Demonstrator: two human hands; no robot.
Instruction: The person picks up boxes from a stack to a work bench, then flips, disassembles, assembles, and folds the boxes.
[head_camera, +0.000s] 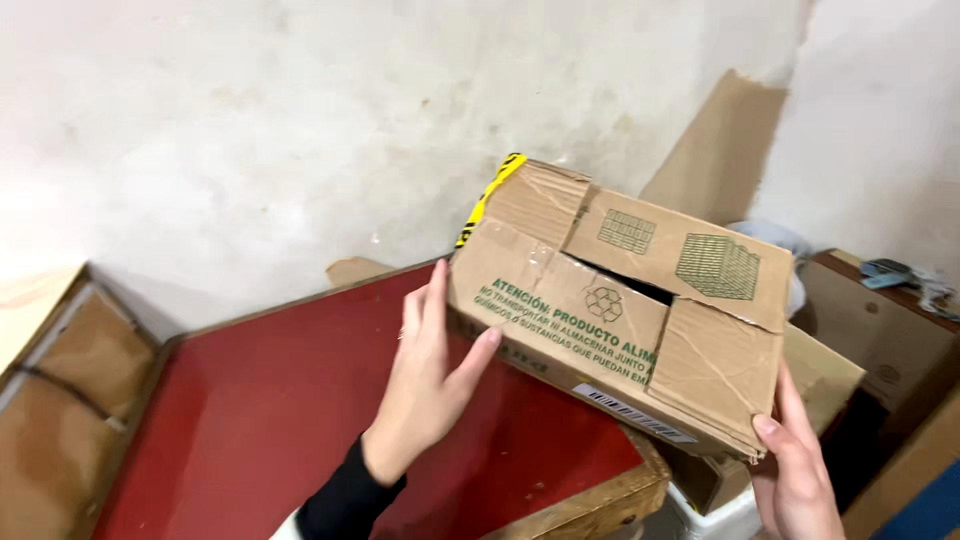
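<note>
A worn brown cardboard box with green print and a strip of yellow-and-black tape at one corner is held tilted above the right end of a red table top. My left hand presses its palm and thumb against the box's left end. My right hand grips the box's lower right corner from below. The box's top flaps are partly folded shut, with a dark gap between them.
A stained white wall is behind. The red top has a rough wooden edge. Flat cardboard boxes lie at the left. More cardboard boxes and a leaning cardboard sheet stand at the right, with a white container below.
</note>
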